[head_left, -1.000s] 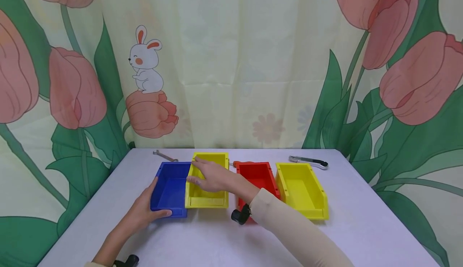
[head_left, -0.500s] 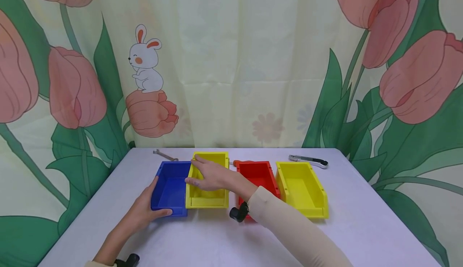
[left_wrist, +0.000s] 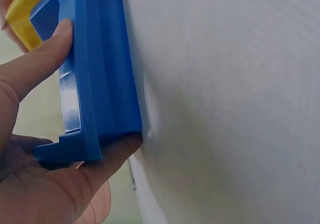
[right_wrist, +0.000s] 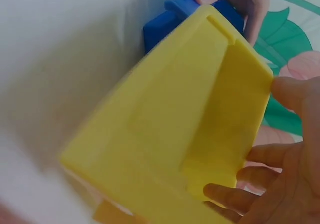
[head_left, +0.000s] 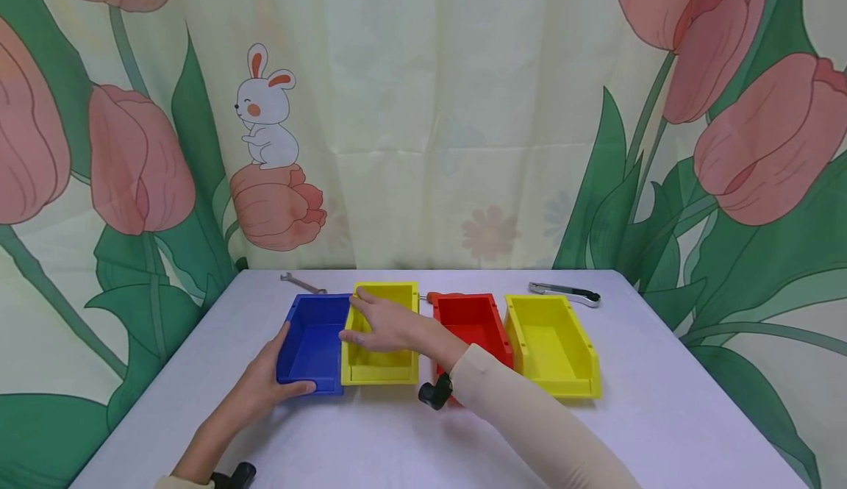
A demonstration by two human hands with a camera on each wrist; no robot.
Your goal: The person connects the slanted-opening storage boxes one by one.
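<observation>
Head cam: the yellow bin (head_left: pixel 382 376) just dropped slightly along the blue bin's (head_left: pixel 312 345) right side, left hand (head_left: pixel 266 379) gripping blue, right hand (head_left: pixel 387 325) touching yellow with spread fingers, so their fronts look nearer level.

Blue bin (head_left: pixel 314 345): plastic, rectangular, open-topped; upright on the tabletop (head_left: pixel 370 437), low lip at near end. Yellow bin (head_left: pixel 384 362): plastic, open-topped, immediately right of blue; its left edge overlaps blue's right side in head view. Contact between the two unclear.
</observation>
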